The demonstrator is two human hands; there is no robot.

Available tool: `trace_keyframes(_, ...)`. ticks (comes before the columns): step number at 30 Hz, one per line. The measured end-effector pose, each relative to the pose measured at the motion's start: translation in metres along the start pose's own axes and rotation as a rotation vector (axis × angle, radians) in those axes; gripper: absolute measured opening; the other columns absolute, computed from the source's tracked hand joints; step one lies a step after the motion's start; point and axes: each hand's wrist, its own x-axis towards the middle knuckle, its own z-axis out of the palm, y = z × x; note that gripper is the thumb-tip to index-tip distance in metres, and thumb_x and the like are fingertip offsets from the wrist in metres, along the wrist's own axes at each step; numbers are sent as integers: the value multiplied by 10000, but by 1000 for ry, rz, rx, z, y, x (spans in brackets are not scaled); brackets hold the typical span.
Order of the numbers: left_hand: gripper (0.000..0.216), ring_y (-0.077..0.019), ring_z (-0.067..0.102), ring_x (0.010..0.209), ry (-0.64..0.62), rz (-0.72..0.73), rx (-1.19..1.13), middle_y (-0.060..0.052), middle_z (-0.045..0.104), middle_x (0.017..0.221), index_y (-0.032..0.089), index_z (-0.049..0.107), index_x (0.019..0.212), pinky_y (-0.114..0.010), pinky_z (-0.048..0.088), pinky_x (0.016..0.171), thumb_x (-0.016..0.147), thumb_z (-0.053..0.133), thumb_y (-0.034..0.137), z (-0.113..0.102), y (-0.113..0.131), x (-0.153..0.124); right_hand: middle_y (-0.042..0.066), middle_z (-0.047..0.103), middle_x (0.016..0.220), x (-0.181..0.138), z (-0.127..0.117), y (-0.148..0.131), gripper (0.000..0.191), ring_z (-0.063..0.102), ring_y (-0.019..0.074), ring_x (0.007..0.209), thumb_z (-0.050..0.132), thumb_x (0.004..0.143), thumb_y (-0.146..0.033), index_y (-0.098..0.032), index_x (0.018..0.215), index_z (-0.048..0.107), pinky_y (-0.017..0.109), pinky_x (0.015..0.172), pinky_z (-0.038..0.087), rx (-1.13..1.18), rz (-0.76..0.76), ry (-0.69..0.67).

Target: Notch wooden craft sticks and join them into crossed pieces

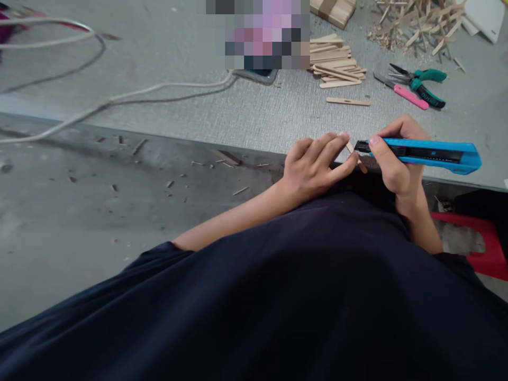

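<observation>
My right hand (402, 159) is closed round a blue utility knife (432, 153), its tip pointing left. The tip meets or nearly meets a wooden craft stick (362, 166) lying slantwise at the table's front edge. With its fingertips, my left hand (313, 161) holds that stick down against the tabletop; part of the stick is hidden under the fingers. Whether the blade is cutting into the wood, I cannot tell. Just beyond my hands lies another craft stick (348, 101) with a dark mark in its middle.
A pile of craft sticks (337, 63), green-handled pliers (426, 87) and a pink-handled knife (410, 97) lie farther back. Behind them are crossed sticks (420, 26) and shavings. A white cable (159, 86) runs across the left. A red stool (492, 243) stands at lower right.
</observation>
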Motion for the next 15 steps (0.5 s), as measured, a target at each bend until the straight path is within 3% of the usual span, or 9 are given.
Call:
trace_keyframes(5, 541, -252, 782, 1501, -50, -84, -122, 4, 797, 1640, 520, 632, 1592, -464, 582, 1190, 1131, 778, 277, 6, 2, -1, 19, 686, 817, 1, -1, -5, 264, 623, 245, 751, 740, 1061, -532, -321, 917, 671, 459, 757, 616, -29, -41, 45)
trace_keyframes(10, 520, -241, 796, 1475, 4, -49, -65, 13, 797, 1640, 533, 643, 1554, -448, 576, 1136, 1137, 769, 251, 7, 3, 0, 8, 666, 857, -1, -2, -4, 299, 686, 257, 803, 720, 1094, -576, -316, 954, 674, 477, 807, 650, -18, -33, 11)
trace_keyframes(15, 448, -267, 791, 1485, -71, -122, -145, -3, 820, 1600, 506, 679, 1518, -480, 592, 1144, 1135, 765, 292, 9, 5, 1, 12, 685, 836, 0, -2, -3, 287, 679, 248, 768, 736, 1085, -544, -306, 938, 673, 487, 814, 652, 31, -30, -15)
